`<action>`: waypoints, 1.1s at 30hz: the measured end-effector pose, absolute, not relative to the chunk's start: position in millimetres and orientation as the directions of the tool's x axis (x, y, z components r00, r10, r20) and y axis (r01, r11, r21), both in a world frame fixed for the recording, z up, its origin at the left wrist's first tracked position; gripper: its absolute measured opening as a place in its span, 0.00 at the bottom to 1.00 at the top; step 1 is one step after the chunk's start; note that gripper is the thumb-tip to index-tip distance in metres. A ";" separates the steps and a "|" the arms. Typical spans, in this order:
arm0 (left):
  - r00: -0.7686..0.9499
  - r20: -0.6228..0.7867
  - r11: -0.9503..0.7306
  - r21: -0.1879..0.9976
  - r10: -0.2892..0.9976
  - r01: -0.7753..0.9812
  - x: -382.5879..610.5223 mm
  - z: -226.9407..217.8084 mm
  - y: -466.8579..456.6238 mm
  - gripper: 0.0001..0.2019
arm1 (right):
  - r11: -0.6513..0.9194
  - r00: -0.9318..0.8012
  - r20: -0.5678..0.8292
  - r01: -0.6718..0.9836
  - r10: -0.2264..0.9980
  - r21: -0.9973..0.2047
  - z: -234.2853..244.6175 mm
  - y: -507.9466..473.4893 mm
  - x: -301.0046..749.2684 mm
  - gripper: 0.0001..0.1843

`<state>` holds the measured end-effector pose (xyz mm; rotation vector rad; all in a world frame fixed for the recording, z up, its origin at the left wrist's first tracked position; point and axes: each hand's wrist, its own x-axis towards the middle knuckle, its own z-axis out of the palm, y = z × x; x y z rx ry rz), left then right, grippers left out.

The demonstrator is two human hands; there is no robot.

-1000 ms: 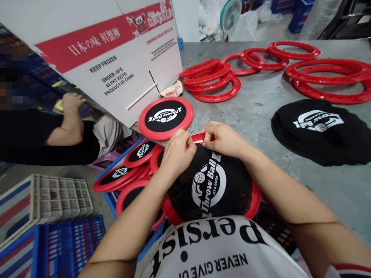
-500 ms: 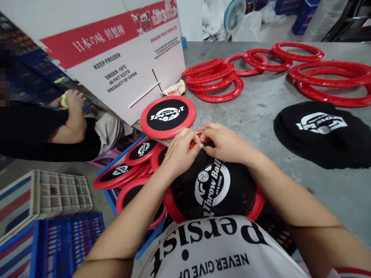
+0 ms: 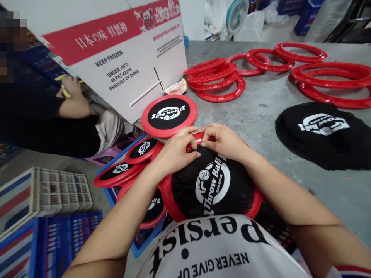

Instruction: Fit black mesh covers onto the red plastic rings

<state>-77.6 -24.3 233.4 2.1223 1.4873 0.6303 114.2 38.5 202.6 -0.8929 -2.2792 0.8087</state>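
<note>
I hold a red plastic ring with a black printed mesh stretched over it, pressed against my chest. My left hand grips the far rim and the mesh edge with its fingers closed. My right hand pinches the mesh over the same far rim, touching the left hand. A finished red disc lies on the grey table just beyond my hands.
Several bare red rings lie across the far table, and a pile of black mesh covers lies at the right. A white carton stands at the left. Finished discs fill a blue crate below. Another person sits at the left.
My hands shifted slightly along the far rim, tugging the mesh over it. The other person's hand at the left rose a little.
</note>
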 end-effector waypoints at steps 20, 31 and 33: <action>0.104 0.187 -0.205 0.677 0.977 0.707 -69.5 218.0 -25.2 0.05 | 0.534 -0.598 0.229 0.402 0.768 -0.743 202.1 42.4 116.6 0.05; 0.069 0.180 -0.183 0.755 0.981 0.630 -71.7 214.1 -17.8 0.04 | 0.552 -0.576 0.199 0.541 0.793 -0.634 208.1 35.3 112.6 0.08; 0.065 0.177 -0.178 0.759 0.982 0.626 -71.3 214.4 -16.8 0.05 | 0.558 -0.572 0.208 0.547 0.793 -0.625 207.9 34.5 112.2 0.08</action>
